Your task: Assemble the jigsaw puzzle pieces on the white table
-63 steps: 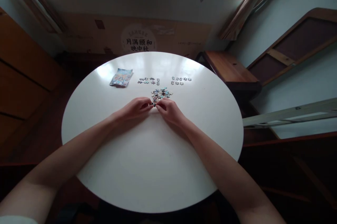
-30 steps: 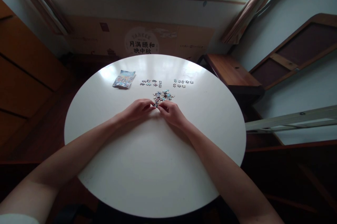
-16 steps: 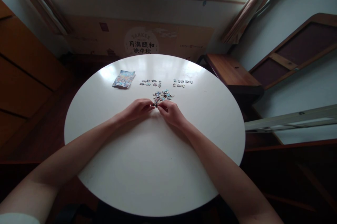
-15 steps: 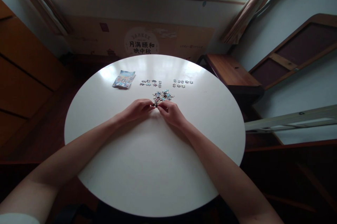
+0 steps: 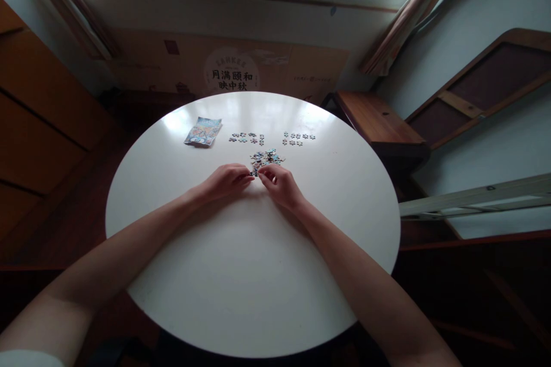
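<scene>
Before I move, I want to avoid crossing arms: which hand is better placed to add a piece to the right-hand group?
Probably the right hand: it is nearer the right-hand group, while the left hand sits left of the pile.

A pale sleeve is being worn on the left arm; left hand and right hand are being seen bare.
</scene>
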{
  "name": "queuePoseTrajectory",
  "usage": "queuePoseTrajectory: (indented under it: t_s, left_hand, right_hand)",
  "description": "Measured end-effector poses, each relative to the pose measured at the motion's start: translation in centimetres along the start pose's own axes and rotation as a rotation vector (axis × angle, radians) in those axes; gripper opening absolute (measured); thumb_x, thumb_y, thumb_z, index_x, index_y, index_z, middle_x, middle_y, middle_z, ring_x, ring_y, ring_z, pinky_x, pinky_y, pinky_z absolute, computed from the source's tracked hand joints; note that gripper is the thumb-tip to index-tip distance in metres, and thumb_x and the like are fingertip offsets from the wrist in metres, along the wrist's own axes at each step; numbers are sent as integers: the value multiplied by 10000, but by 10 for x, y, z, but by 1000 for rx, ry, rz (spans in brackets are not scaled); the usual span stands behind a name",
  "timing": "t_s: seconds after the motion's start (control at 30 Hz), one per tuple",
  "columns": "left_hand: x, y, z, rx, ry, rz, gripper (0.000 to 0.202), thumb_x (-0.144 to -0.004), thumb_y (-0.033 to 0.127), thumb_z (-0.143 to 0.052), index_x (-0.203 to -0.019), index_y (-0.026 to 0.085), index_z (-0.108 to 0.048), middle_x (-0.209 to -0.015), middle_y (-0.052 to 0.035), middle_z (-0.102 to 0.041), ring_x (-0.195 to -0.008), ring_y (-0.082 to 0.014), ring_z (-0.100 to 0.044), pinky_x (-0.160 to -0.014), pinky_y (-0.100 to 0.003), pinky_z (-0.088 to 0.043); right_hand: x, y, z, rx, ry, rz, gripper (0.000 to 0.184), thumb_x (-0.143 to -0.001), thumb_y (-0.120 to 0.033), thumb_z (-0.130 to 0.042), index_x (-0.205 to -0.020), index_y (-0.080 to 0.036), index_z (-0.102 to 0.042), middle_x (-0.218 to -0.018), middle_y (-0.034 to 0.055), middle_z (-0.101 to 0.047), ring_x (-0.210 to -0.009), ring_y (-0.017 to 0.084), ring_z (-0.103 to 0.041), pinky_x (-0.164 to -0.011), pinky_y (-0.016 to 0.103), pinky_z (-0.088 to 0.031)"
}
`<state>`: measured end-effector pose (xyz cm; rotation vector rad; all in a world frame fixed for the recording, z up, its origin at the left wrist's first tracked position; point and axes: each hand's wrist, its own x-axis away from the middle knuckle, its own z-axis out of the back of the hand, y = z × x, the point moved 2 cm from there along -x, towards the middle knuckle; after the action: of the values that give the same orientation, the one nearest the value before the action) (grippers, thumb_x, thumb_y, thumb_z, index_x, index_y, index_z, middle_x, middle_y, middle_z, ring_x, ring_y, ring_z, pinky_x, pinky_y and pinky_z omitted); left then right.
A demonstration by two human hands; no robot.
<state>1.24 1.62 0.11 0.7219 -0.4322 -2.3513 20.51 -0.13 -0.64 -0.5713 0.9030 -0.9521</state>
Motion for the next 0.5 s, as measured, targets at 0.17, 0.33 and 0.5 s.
queuePoseTrajectory:
  t_s: [0.17,0.33,0.5]
  left_hand:
    - [0,-1,0,19,14,34,346,-959,373,-532,-705,143,-577,-617,24,-484,-555,-87,-412,-567,-214,-345]
    - [1,-12,2,161,114,156,330,-857,380,-672,-1092,150,-647,-710,25,-576,-564,-74,-498,-565,-188,-439]
    - [-1,-15,1,248,176,142,396,-832,421,-709,-1111,144,-661,-799,-3,-594,-536,-44,-507,-513,-161,-459]
  right_hand:
    - [0,0,1,38,11,14,131,-895,-246,-591,-843,-186,-695,-785,21,-620,-705,131,-566,-680,260,-452]
    - [-2,2,5,11,84,-6,124,-881,-239,-607,-839,-185,-710,-783,25,-630,-694,134,-559,-694,275,-464]
    - [-3,2,6,-27,98,-37,134,-867,-254,-616,-820,-182,-719,-763,26,-633,-664,132,-538,-681,279,-469]
